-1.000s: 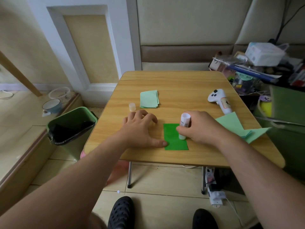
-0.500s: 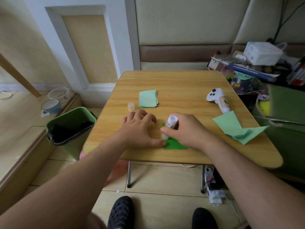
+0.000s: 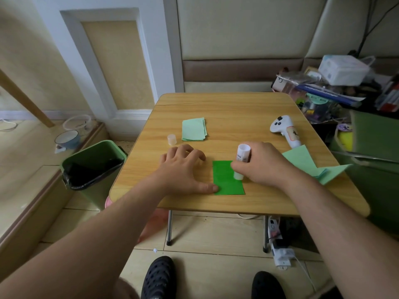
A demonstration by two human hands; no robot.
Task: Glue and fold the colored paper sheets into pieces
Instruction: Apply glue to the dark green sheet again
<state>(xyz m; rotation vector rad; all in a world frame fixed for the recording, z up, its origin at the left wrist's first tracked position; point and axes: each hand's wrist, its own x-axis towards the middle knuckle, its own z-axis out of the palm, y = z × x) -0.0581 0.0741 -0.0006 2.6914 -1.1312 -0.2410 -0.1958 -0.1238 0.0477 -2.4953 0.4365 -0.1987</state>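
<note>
A dark green paper sheet point(image 3: 224, 180) lies near the front edge of the wooden table point(image 3: 237, 108). My left hand point(image 3: 183, 169) rests spread on the table, its thumb pressing the sheet's lower left corner. My right hand point(image 3: 261, 165) grips a white glue stick point(image 3: 241, 160) held upright, its tip down on the sheet's right side. The glue stick's cap point(image 3: 171, 139) stands apart to the left. A stack of folded pale green pieces point(image 3: 193, 129) lies behind my left hand. Loose pale green sheets point(image 3: 311, 165) lie at the right.
A white handheld controller point(image 3: 285, 131) lies at the table's right. A green bin point(image 3: 92, 167) with a black liner stands left of the table. Cluttered boxes and bags point(image 3: 336, 87) crowd the right side. A power strip point(image 3: 278, 249) lies on the floor under the table.
My right hand has swept the glue stick from the sheet's left part back to its right side, uncovering most of the sheet. My left hand has stayed pressing the corner.
</note>
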